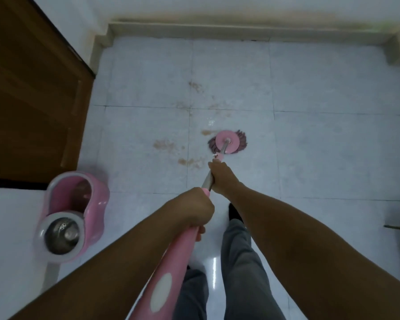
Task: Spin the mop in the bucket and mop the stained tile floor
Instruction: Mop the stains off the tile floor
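Two hands, both clamped on one mop [164,273]: the left hand [194,211] wraps the pink handle at lower centre, and the right hand [219,177] grips the metal shaft [207,181] just above it. One mop head [234,144] lies on the tile floor [321,146] at centre frame, beside brown stains [164,144] too blurred to count. One pink bucket [97,204] stands at lower left. The handle's end is cut off by the bottom edge. One shoe [234,213] shows.

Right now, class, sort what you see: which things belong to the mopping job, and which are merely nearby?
Part of the job:
mop
bucket
stains
tile floor
left hand and right hand, both gripping the mop

Merely nearby:
wooden door
skirting board
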A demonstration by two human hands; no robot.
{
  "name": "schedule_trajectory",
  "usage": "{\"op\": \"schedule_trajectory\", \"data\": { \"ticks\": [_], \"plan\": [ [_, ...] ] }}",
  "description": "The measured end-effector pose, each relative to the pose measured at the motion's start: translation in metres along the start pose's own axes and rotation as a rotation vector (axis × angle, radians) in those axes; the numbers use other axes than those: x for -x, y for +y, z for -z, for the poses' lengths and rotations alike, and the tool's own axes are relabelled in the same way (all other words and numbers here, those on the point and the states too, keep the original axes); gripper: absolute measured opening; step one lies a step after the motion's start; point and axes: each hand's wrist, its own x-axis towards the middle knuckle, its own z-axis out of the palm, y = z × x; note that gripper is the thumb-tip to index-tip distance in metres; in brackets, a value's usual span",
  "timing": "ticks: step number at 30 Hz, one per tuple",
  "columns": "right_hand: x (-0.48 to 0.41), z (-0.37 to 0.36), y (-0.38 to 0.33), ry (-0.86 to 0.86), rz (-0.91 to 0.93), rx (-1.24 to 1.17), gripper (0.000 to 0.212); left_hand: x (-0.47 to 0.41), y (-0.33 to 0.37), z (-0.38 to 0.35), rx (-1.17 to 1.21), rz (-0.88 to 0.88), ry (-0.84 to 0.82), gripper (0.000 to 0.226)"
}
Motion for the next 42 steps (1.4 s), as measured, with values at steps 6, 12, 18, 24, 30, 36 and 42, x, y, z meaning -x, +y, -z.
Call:
{"op": "schedule_trajectory", "data": {
  "ticks": [6,12,18,24,30,36,42],
  "plan": [
    [0.022,-0.041,-0.047,0.031,-0.041,-0.088,0.018,0.013,-0.054,0.017,0.053,0.015,0.026,0.034],
    [-0.022,-0.035,-0.027,0.073,-0.028,-0.039,0.013,-0.014,-0.027,0.032,-0.083,-0.086,0.007,0.036],
    [-0.115,0.002,0.008,0.144,-0.043,-0.015,0.014,-0.068,0.048,0.06,-0.243,-0.142,0.077,0.04],
    [-0.229,0.049,0.05,0.188,-0.028,0.016,0.018,-0.128,0.14,0.103,-0.122,-0.143,0.059,0.043],
    [-0.321,0.085,0.082,0.183,-0.016,0.102,0.022,-0.185,0.205,0.136,-0.039,-0.163,0.076,0.047],
    [-0.343,0.097,0.09,0.131,-0.016,0.156,0.026,-0.205,0.215,0.144,-0.07,-0.198,0.065,0.052],
    [-0.291,0.085,0.061,0.109,0.017,0.117,0.033,-0.165,0.174,0.134,-0.071,-0.189,0.039,0.047]
  ]
}}
